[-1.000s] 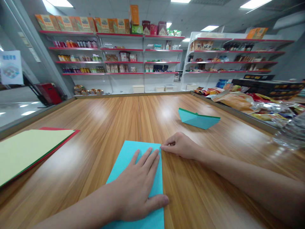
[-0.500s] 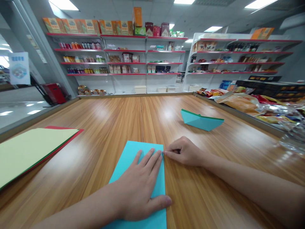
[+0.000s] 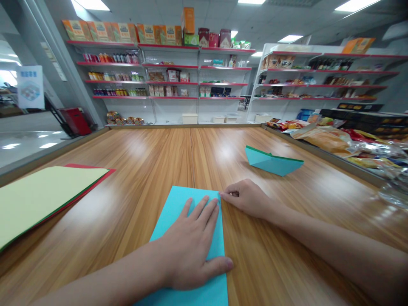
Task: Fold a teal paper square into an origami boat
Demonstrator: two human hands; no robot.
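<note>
A light-blue sheet of paper (image 3: 170,212) lies on the table in front of me, its long right edge straight. My left hand (image 3: 191,242) rests flat on it with the fingers spread and the thumb reaching past the right edge. Near the sheet's top right corner is my right hand (image 3: 247,196); its thumb and forefinger are pinched together at the paper's edge, the other fingers curled in. Farther back on the right stands a folded paper boat (image 3: 276,163), blue with a green upper rim.
A stack of paper (image 3: 54,187), pale yellow on top with green and red below, lies at the left. Snack packets (image 3: 328,138) and black boxes (image 3: 366,121) crowd beyond the table's right edge. Stocked shelves (image 3: 174,83) stand past the far edge.
My right hand has slid a little up the paper's right edge, toward the top corner. My left hand stays flat on the sheet. The whole view has shifted slightly.
</note>
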